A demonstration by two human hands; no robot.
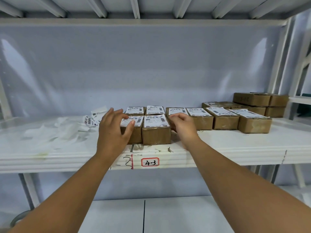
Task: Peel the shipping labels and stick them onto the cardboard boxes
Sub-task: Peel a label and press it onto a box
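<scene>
Several small cardboard boxes with white shipping labels on top stand in rows on the white shelf (218, 148). My left hand (113, 130) lies spread over the front left box (134, 132), thumb across its label, fingers straight. Beside it stands a labelled box (156, 132). My right hand (182, 126) hovers at that box's right side with loosely curled fingers and holds nothing; it hides part of the box behind (175, 111). Loose labels (91, 121) lie to the left of the boxes.
Peeled backing papers (55, 132) are strewn over the shelf's left part. Unlabelled boxes (260, 103) are stacked at the back right, near the rack's upright. A tag reading 4-3 (150, 162) marks the shelf's front edge. Another shelf runs overhead.
</scene>
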